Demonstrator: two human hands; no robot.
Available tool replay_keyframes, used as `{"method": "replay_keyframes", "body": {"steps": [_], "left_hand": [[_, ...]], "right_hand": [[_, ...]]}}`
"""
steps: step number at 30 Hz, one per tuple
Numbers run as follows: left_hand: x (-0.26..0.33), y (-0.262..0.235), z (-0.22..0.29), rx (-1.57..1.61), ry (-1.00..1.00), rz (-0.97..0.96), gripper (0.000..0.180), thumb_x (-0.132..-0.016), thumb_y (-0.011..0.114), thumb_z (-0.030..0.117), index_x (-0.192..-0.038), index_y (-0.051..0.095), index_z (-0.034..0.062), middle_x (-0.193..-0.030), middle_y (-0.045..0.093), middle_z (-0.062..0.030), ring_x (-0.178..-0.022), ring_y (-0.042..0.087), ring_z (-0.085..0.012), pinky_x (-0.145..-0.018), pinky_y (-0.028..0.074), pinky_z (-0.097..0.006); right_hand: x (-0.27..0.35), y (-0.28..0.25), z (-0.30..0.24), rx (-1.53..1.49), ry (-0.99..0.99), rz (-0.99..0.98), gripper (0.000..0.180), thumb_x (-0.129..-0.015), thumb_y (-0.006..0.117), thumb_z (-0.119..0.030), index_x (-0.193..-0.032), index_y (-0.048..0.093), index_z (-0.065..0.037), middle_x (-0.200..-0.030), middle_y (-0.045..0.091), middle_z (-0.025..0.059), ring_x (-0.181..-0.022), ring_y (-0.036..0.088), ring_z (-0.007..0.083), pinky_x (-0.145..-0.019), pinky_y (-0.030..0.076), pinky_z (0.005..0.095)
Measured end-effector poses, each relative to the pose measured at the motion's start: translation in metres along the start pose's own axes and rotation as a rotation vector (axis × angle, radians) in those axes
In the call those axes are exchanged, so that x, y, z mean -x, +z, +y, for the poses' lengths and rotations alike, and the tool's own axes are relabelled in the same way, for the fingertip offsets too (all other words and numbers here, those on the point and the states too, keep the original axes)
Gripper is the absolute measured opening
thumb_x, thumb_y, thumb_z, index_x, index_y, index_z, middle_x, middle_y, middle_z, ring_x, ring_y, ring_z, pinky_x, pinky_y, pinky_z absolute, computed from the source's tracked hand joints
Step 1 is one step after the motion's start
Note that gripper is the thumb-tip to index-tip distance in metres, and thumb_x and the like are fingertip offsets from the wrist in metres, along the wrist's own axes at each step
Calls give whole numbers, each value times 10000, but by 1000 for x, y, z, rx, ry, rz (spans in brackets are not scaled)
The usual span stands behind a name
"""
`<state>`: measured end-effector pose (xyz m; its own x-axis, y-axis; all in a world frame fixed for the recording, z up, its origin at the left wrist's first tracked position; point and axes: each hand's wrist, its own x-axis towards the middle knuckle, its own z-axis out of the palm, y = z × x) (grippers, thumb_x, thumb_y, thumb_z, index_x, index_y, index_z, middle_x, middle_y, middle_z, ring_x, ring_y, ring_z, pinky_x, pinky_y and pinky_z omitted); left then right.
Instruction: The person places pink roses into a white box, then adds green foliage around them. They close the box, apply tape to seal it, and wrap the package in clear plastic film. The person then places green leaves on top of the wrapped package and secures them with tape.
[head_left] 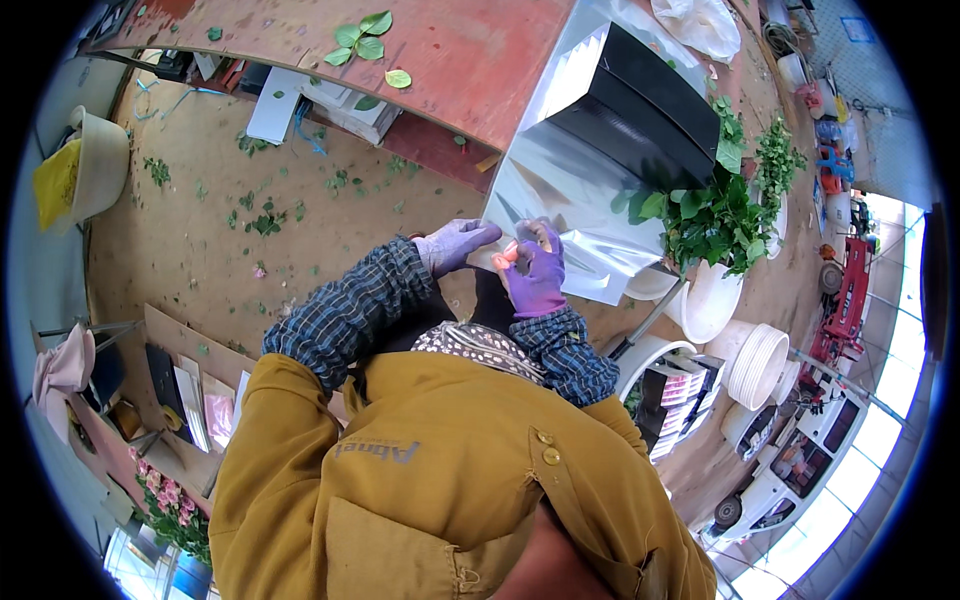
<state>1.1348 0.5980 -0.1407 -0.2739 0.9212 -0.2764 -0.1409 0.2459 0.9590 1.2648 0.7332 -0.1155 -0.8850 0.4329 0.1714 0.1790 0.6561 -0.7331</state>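
Note:
My left hand (455, 246), in a thin purple glove, is closed, thumb against fingers, beside the near corner of a shiny silvery sheet (600, 237). My right hand (538, 272), gloved likewise, has its fingers curled in beside the same corner. Something small and salmon-pink (505, 256) shows at its fingers; whether it is a held thing or bare fingertips is unclear. What either hand grips is hidden. On the sheet lies a flower bundle in a black wrapper (640, 105) with white inner paper. Its green leaves (710, 215) stick out toward the right.
The red table (470, 60) bears loose leaves (362, 40), with a shelf of papers (350, 108) below. White buckets (708, 305) stand at right; one holds wrapped bundles (668, 405). A yellow-lined tub (95, 170) is at left. Leaves litter the floor (330, 225).

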Motion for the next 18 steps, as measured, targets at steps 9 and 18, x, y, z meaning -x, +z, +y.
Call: {"method": "replay_keyframes", "body": {"steps": [9,18], "left_hand": [[4,-1,-12,-401,396,67,350,-909,449,92,-1245,484,-1,-1007,582,-184,-893,589,-318,-738,479,-363],[11,-6,29,-258,-29,-13,334,-971,397,187,-1215,482,-24,-1065,616,-189,-987,579,-254,-874,434,-367]], "right_hand": [[5,-1,-1,-123,87,-1,222,-645,792,-43,-693,576,-16,-1167,554,171,-1095,533,303,-872,476,377],[2,3,-1,-38,-66,94,196,-639,786,-85,-704,611,-25,-1049,623,147,-1027,564,337,-860,463,427]]}}
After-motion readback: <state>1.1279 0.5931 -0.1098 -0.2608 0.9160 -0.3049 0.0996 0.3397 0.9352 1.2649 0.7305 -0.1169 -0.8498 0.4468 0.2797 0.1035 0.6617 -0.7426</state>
